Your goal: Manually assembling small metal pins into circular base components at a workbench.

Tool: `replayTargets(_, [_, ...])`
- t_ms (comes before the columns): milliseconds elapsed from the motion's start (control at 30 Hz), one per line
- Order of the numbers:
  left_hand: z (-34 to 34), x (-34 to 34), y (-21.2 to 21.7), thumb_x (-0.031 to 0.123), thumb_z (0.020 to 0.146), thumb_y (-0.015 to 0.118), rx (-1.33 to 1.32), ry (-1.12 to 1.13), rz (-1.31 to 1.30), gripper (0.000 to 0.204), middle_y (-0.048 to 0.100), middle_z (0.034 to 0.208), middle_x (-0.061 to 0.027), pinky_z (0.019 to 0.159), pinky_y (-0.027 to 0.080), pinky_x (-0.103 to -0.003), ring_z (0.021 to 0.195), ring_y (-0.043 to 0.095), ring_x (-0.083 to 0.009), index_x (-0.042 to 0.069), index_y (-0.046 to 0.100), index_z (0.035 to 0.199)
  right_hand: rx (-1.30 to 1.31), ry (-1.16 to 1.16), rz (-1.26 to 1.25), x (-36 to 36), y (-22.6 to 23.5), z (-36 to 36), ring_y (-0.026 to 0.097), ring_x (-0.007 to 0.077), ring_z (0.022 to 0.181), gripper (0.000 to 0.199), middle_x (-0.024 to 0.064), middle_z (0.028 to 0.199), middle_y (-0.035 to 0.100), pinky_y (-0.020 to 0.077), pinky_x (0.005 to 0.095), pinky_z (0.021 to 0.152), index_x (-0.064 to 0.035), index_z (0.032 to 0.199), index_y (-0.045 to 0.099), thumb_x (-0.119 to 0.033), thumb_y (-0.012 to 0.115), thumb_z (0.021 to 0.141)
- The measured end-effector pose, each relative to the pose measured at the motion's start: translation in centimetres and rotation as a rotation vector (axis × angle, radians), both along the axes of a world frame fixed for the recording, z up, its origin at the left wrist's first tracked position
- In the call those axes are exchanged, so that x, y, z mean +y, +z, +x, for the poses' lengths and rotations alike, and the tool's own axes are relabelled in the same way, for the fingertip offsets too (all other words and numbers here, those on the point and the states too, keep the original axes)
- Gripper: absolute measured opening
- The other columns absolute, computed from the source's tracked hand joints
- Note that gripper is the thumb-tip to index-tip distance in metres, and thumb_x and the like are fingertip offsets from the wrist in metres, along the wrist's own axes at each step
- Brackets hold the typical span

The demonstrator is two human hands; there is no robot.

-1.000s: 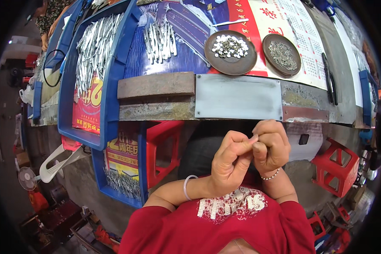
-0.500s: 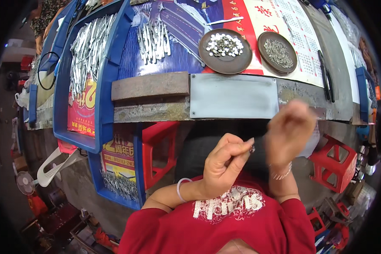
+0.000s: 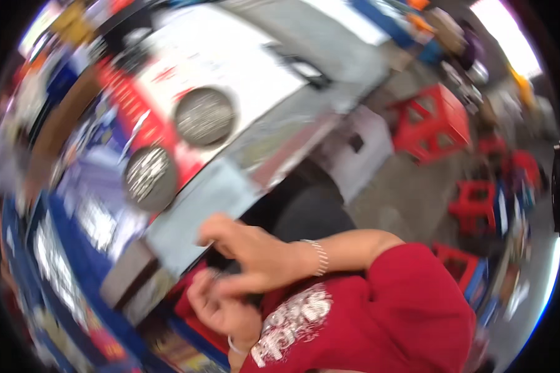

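Note:
Motion smears the whole picture. My right hand point(image 3: 258, 258), with a chain bracelet on its wrist, is held in front of my body near the bench edge. Its forefinger and thumb stand apart in an open curve, and I make out nothing between them. Just below and to its left is my left hand point(image 3: 227, 314), fingers bent and blurred; whether a small piece is in them cannot be made out. A pale metal plate point(image 3: 208, 208) on the bench edge lies nearest to both hands.
On the bench stand a round brown dish point(image 3: 150, 179) of small white and dark pieces and another dish point(image 3: 205, 117) of thin metal pieces. A brown block point(image 3: 129, 273) lies beside the plate. Left is a blue tray point(image 3: 62, 267) of metal strips; right, a red stool point(image 3: 432, 124).
The view has swung and tilted to the right, so the bench now runs diagonally. My hands have come close together. The small piece in my left fingertips no longer shows.

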State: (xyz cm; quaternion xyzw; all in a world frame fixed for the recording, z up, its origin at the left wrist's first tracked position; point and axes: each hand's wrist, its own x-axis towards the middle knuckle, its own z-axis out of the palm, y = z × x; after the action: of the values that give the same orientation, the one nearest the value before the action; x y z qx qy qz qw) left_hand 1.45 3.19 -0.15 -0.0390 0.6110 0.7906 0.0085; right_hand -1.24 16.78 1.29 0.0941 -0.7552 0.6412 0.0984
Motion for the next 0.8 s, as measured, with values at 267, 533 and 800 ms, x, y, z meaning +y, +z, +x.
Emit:
replayTargets(267, [0.2, 0.5, -0.2, 0.011, 0.091, 0.053, 0.103, -0.177, 0.013, 0.013, 0.05, 0.092, -0.0035, 0.062, 0.038, -0.022, 0.071, 0.046, -0.009, 0.003, 0.048, 0.098, -0.096, -0.02, -0.051, 0.2, -1.9, 0.3, 0.056, 0.0359, 0.06, 0.045, 0.0152, 0.06, 0.056, 0.0436, 0.04, 0.054, -0.0031, 0.063, 0.054, -0.037, 0.046, 0.092])
replayTargets(533, [0.1, 0.2, -0.1, 0.005, 0.093, 0.049, 0.167, -0.086, 0.022, 0.012, 0.048, 0.092, -0.0056, 0.055, 0.033, -0.02, 0.062, 0.038, -0.0073, 0.006, 0.048, 0.105, -0.157, -0.187, -0.241, 0.3, -0.8, 0.7, 0.056, 0.0239, 0.064, 0.029, 0.0098, 0.067, 0.052, 0.0442, 0.0319, 0.056, -0.0024, 0.081, 0.051, -0.028, 0.064, 0.084])
replayTargets(800, [0.7, 1.3, -0.4, 0.001, 0.087, 0.048, 0.034, -0.033, -0.049, 0.012, 0.055, 0.1, -0.0074, 0.073, 0.042, -0.025, 0.09, 0.053, -0.0148, 0.003, 0.048, 0.099, 0.284, -0.266, 0.216, -0.7, -1.9, 0.9, 0.053, 0.0324, 0.051, 0.03, 0.0116, 0.057, 0.049, 0.0424, 0.038, 0.047, -0.0053, 0.066, 0.047, -0.024, 0.056, 0.087])
